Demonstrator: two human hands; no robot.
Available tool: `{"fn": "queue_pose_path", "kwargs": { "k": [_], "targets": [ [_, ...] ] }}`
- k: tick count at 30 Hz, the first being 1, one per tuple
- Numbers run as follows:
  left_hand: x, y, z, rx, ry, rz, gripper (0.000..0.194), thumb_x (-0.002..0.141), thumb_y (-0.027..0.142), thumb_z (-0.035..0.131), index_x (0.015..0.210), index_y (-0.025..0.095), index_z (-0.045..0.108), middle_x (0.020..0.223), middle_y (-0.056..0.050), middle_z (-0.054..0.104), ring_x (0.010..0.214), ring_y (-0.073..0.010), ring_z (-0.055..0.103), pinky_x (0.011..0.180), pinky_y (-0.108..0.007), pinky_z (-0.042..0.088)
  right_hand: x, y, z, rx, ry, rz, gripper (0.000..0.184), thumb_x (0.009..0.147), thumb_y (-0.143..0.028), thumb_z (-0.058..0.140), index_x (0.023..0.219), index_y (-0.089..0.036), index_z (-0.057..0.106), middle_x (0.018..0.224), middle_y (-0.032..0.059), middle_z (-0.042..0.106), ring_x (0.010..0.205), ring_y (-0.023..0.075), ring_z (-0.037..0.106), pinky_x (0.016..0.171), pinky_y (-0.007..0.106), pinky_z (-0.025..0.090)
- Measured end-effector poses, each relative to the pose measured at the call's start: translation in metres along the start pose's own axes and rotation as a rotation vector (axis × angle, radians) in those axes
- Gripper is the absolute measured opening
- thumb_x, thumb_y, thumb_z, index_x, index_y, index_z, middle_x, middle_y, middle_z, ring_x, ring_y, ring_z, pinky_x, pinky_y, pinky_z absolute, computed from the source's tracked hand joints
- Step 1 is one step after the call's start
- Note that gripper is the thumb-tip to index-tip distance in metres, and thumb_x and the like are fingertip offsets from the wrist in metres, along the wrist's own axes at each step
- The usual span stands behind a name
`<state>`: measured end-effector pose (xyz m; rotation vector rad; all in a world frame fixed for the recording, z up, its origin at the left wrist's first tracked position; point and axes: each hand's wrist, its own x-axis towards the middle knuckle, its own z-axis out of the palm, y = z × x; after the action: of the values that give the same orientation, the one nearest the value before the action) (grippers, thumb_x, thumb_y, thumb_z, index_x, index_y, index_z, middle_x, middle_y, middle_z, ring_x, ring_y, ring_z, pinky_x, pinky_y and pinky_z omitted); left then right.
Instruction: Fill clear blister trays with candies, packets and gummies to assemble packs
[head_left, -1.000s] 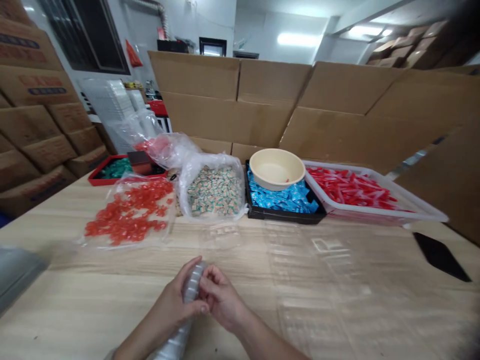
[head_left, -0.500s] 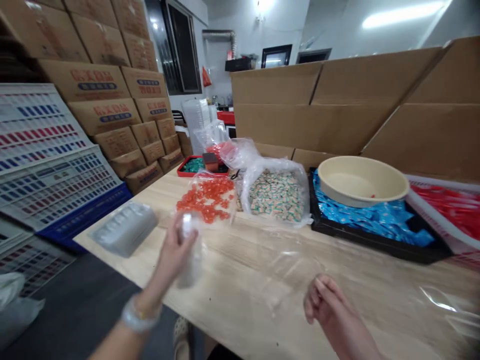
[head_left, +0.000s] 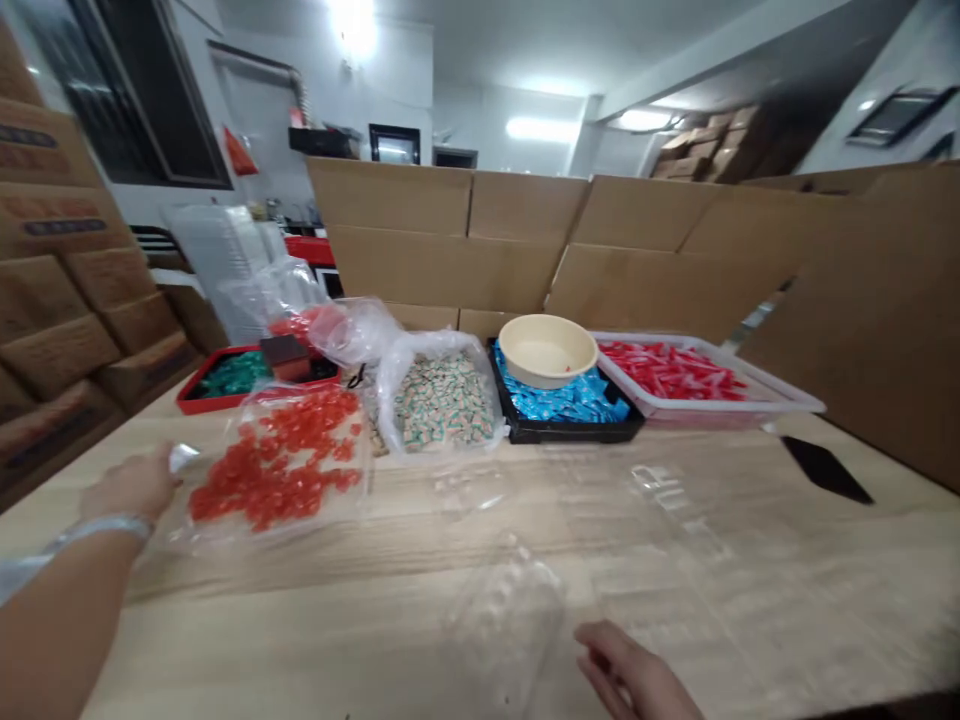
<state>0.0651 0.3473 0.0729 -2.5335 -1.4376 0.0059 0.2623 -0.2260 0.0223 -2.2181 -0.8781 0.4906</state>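
At the left, my left hand (head_left: 131,487) is closed around clear plastic trays (head_left: 184,458); a shiny end shows past the fingertips, and the hand covers the rest. It is just left of a spread plastic bag of red-wrapped pieces (head_left: 277,460). My right hand (head_left: 637,672) is low in front with fingers slightly parted and nothing visible in them. Beside its fingertips a clear plastic tray (head_left: 510,610) lies on the wooden table (head_left: 300,630), blurred. More clear trays (head_left: 675,505) are laid out to the right, hard to make out against the wood.
Along the back stand a red tray (head_left: 196,402) with green pieces, an open bag of small wrapped pieces (head_left: 446,400), a black tray (head_left: 577,432) of blue packets under a cream basin (head_left: 547,350), and a white tray (head_left: 705,408) of red packets. Cardboard (head_left: 465,260) rises behind.
The view has swung right. My left hand has moved with the clear trays from the front of the table to beside the red pieces. My right hand's fingers have loosened.
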Motion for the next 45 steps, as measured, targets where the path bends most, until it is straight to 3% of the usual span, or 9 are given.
{"fn": "queue_pose_path", "kwargs": {
  "k": [4, 8, 11, 15, 20, 24, 32, 38, 45],
  "targets": [
    [0.000, 0.031, -0.003, -0.038, 0.193, -0.070, 0.052, 0.076, 0.051, 0.040, 0.115, 0.017, 0.045, 0.103, -0.011, 0.056, 0.097, -0.0361, 0.052, 0.065, -0.046, 0.047, 0.020, -0.005, 0.010, -0.489, -0.151, -0.389, 0.044, 0.068, -0.027, 0.060, 0.111, -0.030, 0.052, 0.114, 0.0033, 0.056, 0.109, 0.0255, 0.045, 0.096, 0.044, 0.029],
    [-0.053, 0.160, -0.022, -0.423, 0.400, 0.454, 0.049, 0.080, 0.050, 0.033, 0.116, 0.019, 0.044, 0.113, -0.006, 0.053, 0.109, -0.0269, 0.045, 0.086, -0.045, 0.040, 0.033, 0.007, 0.033, -0.634, -0.002, -0.263, 0.027, 0.071, -0.032, 0.061, 0.097, -0.026, 0.059, 0.096, 0.0032, 0.061, 0.094, 0.0231, 0.051, 0.091, 0.044, 0.032],
    [-0.120, 0.278, -0.028, -0.590, 0.145, 0.906, 0.045, 0.083, 0.044, 0.034, 0.119, 0.019, 0.044, 0.122, -0.008, 0.049, 0.112, -0.0197, 0.044, 0.094, -0.035, 0.036, 0.035, 0.014, 0.038, -0.642, 0.107, -0.184, 0.022, 0.072, -0.032, 0.061, 0.092, -0.024, 0.060, 0.092, 0.0037, 0.060, 0.090, 0.0222, 0.051, 0.087, 0.041, 0.035],
    [-0.188, 0.374, -0.026, -0.520, -0.036, 1.018, 0.041, 0.086, 0.036, 0.031, 0.121, 0.020, 0.045, 0.131, -0.009, 0.041, 0.122, -0.0245, 0.032, 0.099, -0.045, 0.025, 0.036, 0.017, 0.036, -0.621, 0.127, -0.169, 0.029, 0.072, -0.033, 0.060, 0.098, -0.022, 0.058, 0.095, 0.0061, 0.060, 0.091, 0.0247, 0.050, 0.087, 0.045, 0.035],
    [-0.202, 0.404, -0.034, -0.519, -0.028, 1.175, 0.041, 0.087, 0.035, 0.030, 0.122, 0.021, 0.043, 0.131, -0.007, 0.042, 0.124, -0.0229, 0.029, 0.100, -0.046, 0.025, 0.026, 0.019, 0.018, -0.484, 0.104, -0.188, 0.044, 0.073, -0.043, 0.056, 0.114, -0.033, 0.046, 0.108, -0.0001, 0.057, 0.099, 0.0253, 0.049, 0.093, 0.046, 0.032],
    [-0.233, 0.414, -0.046, -0.497, 0.106, 1.201, 0.052, 0.083, 0.044, 0.037, 0.129, 0.021, 0.032, 0.136, -0.011, 0.032, 0.125, -0.0276, 0.027, 0.098, -0.051, 0.026, 0.018, 0.067, -0.058, -0.408, 0.200, -0.285, 0.053, 0.075, -0.044, 0.051, 0.123, -0.028, 0.039, 0.119, 0.0048, 0.051, 0.106, 0.0258, 0.045, 0.097, 0.044, 0.028],
    [-0.346, 0.490, -0.069, -0.445, -0.150, 1.755, 0.056, 0.082, 0.037, 0.045, 0.133, 0.032, 0.021, 0.136, -0.008, 0.031, 0.122, -0.0305, 0.031, 0.095, -0.050, 0.033, -0.008, 0.276, -0.280, -0.722, 0.734, 0.786, 0.046, 0.083, -0.040, 0.039, 0.119, -0.011, 0.046, 0.124, 0.0175, 0.041, 0.111, 0.0307, 0.038, 0.090, 0.042, 0.030],
    [-0.378, 0.551, -0.101, -0.506, -0.378, 1.784, 0.078, 0.070, 0.048, 0.057, 0.134, 0.026, 0.018, 0.142, -0.009, 0.010, 0.129, -0.0298, 0.007, 0.104, -0.052, 0.013, -0.014, 0.306, -0.273, -0.613, 0.628, 0.947, 0.051, 0.084, -0.051, 0.026, 0.117, -0.017, 0.047, 0.113, 0.0139, 0.050, 0.103, 0.0292, 0.045, 0.082, 0.042, 0.035],
    [-0.370, 0.548, -0.094, -0.464, -0.343, 1.664, 0.065, 0.076, 0.026, 0.055, 0.132, 0.030, 0.023, 0.142, -0.005, 0.013, 0.130, -0.0251, 0.010, 0.105, -0.047, 0.015, -0.006, 0.285, -0.237, -0.676, 0.672, 0.860, 0.057, 0.084, -0.051, 0.023, 0.120, -0.011, 0.042, 0.111, 0.0176, 0.049, 0.100, 0.0311, 0.044, 0.079, 0.044, 0.035]
  ]
}}
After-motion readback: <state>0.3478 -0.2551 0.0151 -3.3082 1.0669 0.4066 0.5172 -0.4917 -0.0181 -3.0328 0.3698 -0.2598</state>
